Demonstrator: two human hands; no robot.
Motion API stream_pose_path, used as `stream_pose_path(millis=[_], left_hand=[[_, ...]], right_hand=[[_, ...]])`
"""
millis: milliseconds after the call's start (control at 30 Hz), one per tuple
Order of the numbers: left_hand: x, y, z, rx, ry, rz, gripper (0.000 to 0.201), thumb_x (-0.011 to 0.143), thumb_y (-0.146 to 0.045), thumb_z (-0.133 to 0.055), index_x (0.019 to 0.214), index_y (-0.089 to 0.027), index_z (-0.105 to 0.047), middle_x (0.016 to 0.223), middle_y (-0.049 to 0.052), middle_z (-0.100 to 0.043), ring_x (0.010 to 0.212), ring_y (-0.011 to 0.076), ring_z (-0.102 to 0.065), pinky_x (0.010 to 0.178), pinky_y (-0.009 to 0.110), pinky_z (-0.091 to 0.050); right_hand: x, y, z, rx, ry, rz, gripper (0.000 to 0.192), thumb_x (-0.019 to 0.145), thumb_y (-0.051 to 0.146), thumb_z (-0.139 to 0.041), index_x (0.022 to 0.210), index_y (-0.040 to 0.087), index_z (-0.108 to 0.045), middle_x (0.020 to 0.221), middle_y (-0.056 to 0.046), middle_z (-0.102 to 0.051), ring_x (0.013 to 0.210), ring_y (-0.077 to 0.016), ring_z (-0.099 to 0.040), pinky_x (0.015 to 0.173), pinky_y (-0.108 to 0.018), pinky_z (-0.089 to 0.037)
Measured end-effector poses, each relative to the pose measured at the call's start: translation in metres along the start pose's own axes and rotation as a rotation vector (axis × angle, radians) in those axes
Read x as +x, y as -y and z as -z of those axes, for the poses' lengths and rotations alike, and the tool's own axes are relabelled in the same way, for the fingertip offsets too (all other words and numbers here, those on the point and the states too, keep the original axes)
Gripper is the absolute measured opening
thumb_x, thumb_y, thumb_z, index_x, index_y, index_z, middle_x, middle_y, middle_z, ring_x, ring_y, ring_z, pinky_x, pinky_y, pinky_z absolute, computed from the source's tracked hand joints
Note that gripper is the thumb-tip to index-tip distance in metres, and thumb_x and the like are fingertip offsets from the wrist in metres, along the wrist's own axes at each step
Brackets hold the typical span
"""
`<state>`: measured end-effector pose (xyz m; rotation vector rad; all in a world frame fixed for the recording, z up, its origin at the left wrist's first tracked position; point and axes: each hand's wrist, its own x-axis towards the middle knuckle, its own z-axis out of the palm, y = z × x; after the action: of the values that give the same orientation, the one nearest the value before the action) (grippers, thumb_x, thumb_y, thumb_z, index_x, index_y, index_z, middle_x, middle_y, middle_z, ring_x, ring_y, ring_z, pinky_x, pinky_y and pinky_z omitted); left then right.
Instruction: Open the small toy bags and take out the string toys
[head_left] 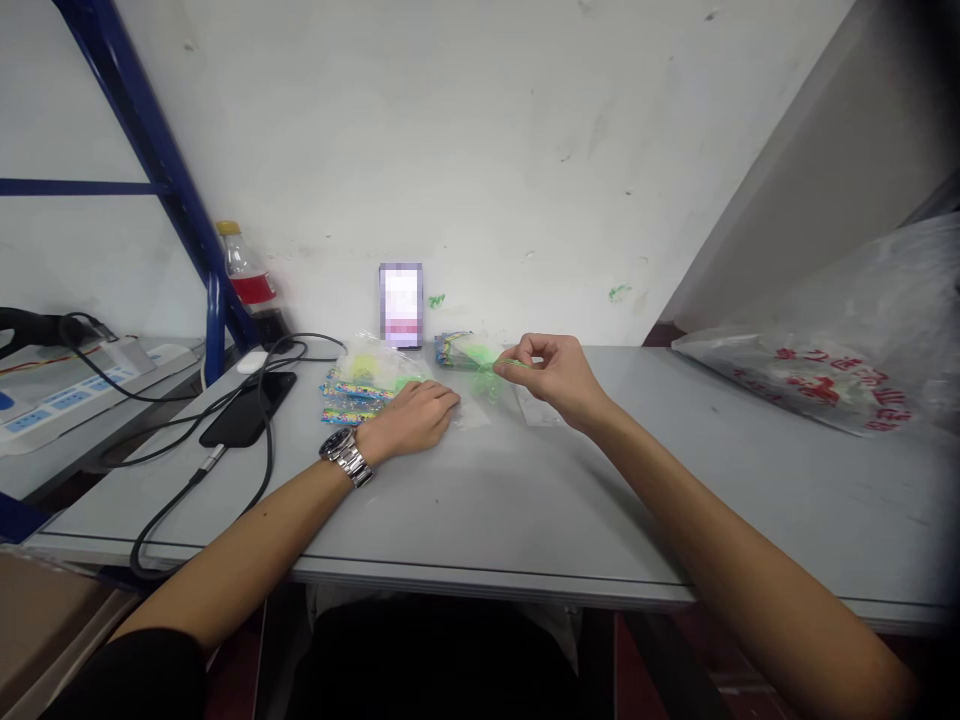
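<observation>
1. Left hand (416, 415) lay palm down on the grey table (525, 500), fingers loosely curled and pressing a clear plastic bag (469, 412) flat; steel wristwatch (346, 456) on that wrist.
2. Right hand (555, 375) was raised just above the table, thumb and forefinger pinched shut on a thin green item (491, 366), too blurred to identify.
3. The green item sat at the bag's far edge, beside a small stack of colourful packets (352, 395).
4. Judged step: feeding the green piece into the held-down bag.
5. Next move would seem to call for the mouth held open while the pinch slides inward.
6. Nearby: black phone (247, 410) on its cable, red-labelled bottle (244, 270), upright phone (401, 305) against the wall.
</observation>
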<state>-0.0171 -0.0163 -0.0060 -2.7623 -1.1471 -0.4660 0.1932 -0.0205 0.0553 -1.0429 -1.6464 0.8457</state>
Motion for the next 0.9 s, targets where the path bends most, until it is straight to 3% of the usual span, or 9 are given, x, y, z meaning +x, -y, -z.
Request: stream_pose_path(millis=[233,467,600,767,900], left_hand=[[0.0001,-0.0027,0.0027,0.047,-0.003,0.007,0.028,0.096,-0.032,-0.043,0.097,-0.016,-0.066,0.089,0.009,-0.059,0.091,0.0241,-0.054,0.083,0.039,-0.045],[0.001,-0.0035,0.0046,-0.068,-0.105,-0.059,0.026,0.096,-0.026,-0.041,0.082,-0.016,-0.06,0.092,0.009,-0.06,0.088,0.0211,-0.056,0.08,0.036,-0.046],[0.0013,-0.0079,0.0075,-0.172,-0.134,-0.038,0.022,0.088,-0.017,-0.042,0.068,-0.019,-0.052,0.079,0.004,-0.06,0.069,0.0158,-0.054,0.066,0.031,-0.043],[0.0014,-0.0101,0.0082,-0.151,-0.117,-0.013,0.029,0.089,-0.019,-0.044,0.06,-0.02,-0.044,0.06,-0.001,-0.049,0.056,0.0136,-0.044,0.057,0.03,-0.033],[0.0012,-0.0098,0.01,-0.177,-0.046,-0.011,0.032,0.094,-0.035,-0.048,0.067,-0.018,-0.051,0.067,0.001,-0.057,0.063,0.0151,-0.051,0.06,0.029,-0.036]], right_hand=[[-0.0003,0.0,-0.0002,0.014,0.002,-0.006,0.042,0.061,0.029,-0.074,0.052,0.02,-0.034,0.073,-0.005,-0.061,0.064,-0.0126,-0.05,0.049,-0.024,-0.031],[0.0006,-0.0015,0.0006,0.0,-0.019,-0.006,0.042,0.061,0.031,-0.075,0.052,0.02,-0.035,0.075,-0.006,-0.062,0.065,-0.0132,-0.051,0.048,-0.024,-0.031],[0.001,-0.0023,0.0011,0.006,-0.024,-0.006,0.043,0.061,0.031,-0.075,0.053,0.02,-0.034,0.074,-0.006,-0.061,0.064,-0.0131,-0.05,0.048,-0.024,-0.03],[0.0009,-0.0017,0.0015,0.01,-0.025,-0.003,0.043,0.061,0.029,-0.074,0.052,0.02,-0.033,0.074,-0.005,-0.06,0.062,-0.0115,-0.048,0.048,-0.024,-0.028],[0.0006,-0.001,0.0016,0.018,-0.026,-0.002,0.043,0.062,0.028,-0.074,0.052,0.02,-0.033,0.073,-0.004,-0.06,0.061,-0.0107,-0.045,0.048,-0.024,-0.028]])
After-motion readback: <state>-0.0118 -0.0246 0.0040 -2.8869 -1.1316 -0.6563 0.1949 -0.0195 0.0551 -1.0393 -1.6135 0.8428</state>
